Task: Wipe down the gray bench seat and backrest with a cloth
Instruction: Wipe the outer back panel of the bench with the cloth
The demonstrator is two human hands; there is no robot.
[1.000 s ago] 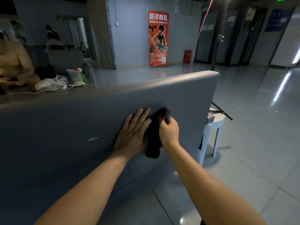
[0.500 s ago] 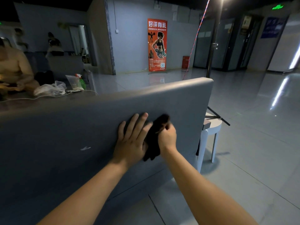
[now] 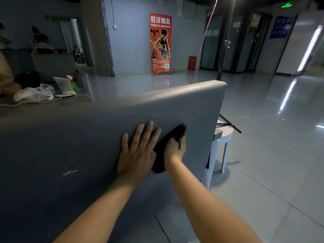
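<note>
So the dark cloth (image 3: 158, 161) is being gripped in the right hand (image 3: 175, 149), with the fingers curled round it, and it's being pressed against the gray backrest (image 3: 87, 137), over near the right end. The left hand (image 3: 138, 152) is being held flat on the backrest just beside the cloth, fingers straight and a bit spread. A white stool (image 3: 223, 140) is being partly hidden behind the backrest's end, and an orange banner (image 3: 160, 42) is being propped at the far wall.
</note>
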